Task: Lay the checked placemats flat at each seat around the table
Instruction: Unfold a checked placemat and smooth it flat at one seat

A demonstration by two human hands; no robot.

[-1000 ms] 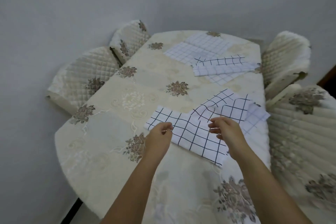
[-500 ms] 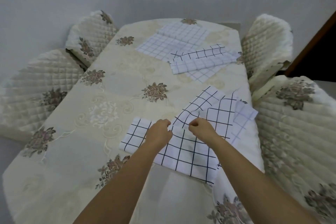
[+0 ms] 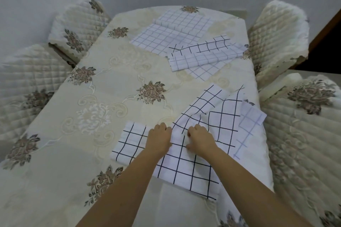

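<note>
Head view: we see the dark-checked placemat (image 3: 184, 169) lying rumpled at the near right of the desk (image 3: 110, 83), its far part folded over and lifted off the cloth. Our left hand (image 3: 159, 139) and right hand (image 3: 200, 139) sit side by side at its middle, each with fingers curled, gripping a fold of it. A pale-checked placemat (image 3: 251, 121) peeks from beneath at the right edge. More checked placemats (image 3: 171, 31) lie overlapping at the far end. Quilted chairs (image 3: 276, 33) flank the desk.
</note>
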